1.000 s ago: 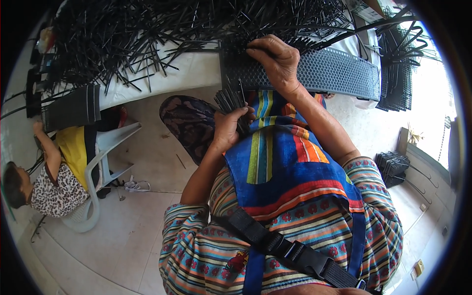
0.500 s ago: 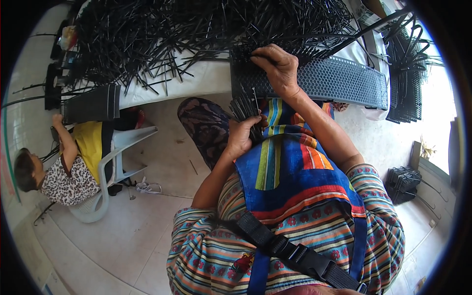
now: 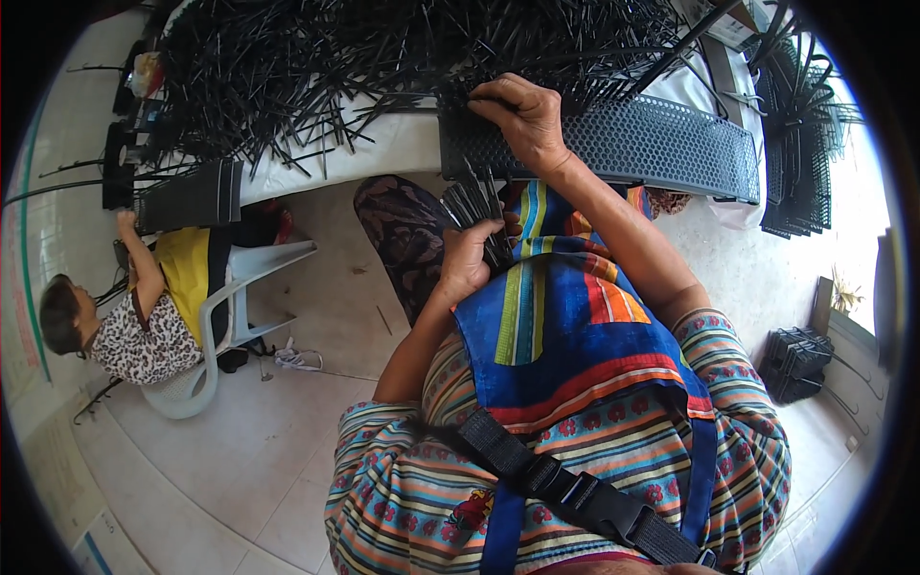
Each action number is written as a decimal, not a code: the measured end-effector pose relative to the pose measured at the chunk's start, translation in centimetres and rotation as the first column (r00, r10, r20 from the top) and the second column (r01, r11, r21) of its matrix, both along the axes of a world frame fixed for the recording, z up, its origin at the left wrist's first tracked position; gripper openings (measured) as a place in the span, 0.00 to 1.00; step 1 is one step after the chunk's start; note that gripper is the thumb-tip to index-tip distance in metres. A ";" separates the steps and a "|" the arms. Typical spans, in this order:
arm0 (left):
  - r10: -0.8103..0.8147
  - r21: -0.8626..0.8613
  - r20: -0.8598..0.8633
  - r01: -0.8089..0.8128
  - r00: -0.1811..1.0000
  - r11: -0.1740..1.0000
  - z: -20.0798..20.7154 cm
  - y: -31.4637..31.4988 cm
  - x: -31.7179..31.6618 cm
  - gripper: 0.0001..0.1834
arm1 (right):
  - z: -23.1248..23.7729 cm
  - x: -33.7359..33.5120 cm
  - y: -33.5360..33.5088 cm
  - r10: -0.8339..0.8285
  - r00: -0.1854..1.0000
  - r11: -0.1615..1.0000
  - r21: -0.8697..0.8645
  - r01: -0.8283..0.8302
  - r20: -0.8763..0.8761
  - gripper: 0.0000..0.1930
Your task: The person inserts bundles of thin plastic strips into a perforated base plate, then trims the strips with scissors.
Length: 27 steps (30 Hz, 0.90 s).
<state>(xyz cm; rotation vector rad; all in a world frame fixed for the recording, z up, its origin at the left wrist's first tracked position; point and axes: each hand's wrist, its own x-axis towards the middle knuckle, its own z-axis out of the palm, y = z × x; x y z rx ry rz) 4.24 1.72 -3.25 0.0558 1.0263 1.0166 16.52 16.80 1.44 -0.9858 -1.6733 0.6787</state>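
My left hand [image 3: 467, 257] is wrapped round a bundle of short black plastic strips [image 3: 471, 203], held upright in front of my apron. Over the left end of a long black perforated panel [image 3: 661, 146], my right hand [image 3: 522, 120] has its thumb and fingers pinched together. Anything in that pinch is too dark and small to make out. The panel lies along the near edge of the white-covered table, with short black pieces standing along its far edge. Just beyond spreads a big heap of loose black strips [image 3: 287, 81].
At the left a person [image 3: 134, 326] sits on a pale plastic chair [image 3: 216, 316], beside another black panel [image 3: 192, 196]. More black perforated panels [image 3: 795, 144] are stacked off the table's right end. Black wire-hooked items [image 3: 797, 362] lie on the floor at the right.
My right hand has shifted slightly left and up over the panel's end, its fingers still pinched. My left hand keeps the bundle in nearly the same place. The whole view has turned a little.
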 end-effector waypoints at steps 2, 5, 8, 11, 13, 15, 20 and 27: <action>-0.003 0.019 -0.030 0.004 1.000 1.000 0.3 0.1 0.1 0.12 | -0.2 -0.2 0.0 -0.013 0.999 1.000 -0.011 0.013 0.033 0.07; -0.007 0.085 -0.029 0.009 1.000 0.996 0.5 0.5 0.1 0.11 | 0.1 -0.6 0.1 -0.021 0.998 1.000 -0.005 0.021 0.058 0.06; -0.042 0.101 0.006 0.041 0.999 0.994 0.4 1.3 0.0 0.14 | 0.3 -0.8 0.3 -0.020 0.998 1.000 0.012 0.019 0.054 0.06; -0.043 -0.049 0.027 0.044 0.999 0.998 0.0 1.7 0.4 0.12 | 0.6 -0.7 0.0 -0.015 0.997 1.000 0.014 0.014 0.078 0.06; -0.095 -0.019 0.034 0.096 0.995 0.995 -0.3 1.3 0.2 0.13 | 0.8 -0.7 0.1 -0.009 0.995 1.000 0.012 0.008 0.100 0.06; -0.093 0.024 0.034 0.092 0.995 0.995 0.7 1.1 0.6 0.13 | 0.6 -0.2 -0.1 -0.007 0.995 0.999 0.032 0.004 0.103 0.06; -0.114 -0.078 0.076 0.120 0.991 0.990 -1.1 1.3 0.0 0.15 | 0.6 -0.6 0.1 -0.046 0.990 0.998 0.054 0.039 0.131 0.06; -0.059 0.011 0.014 0.059 0.998 0.998 0.2 0.7 0.7 0.10 | 0.2 -0.2 0.0 -0.025 0.978 0.997 0.072 0.010 0.209 0.06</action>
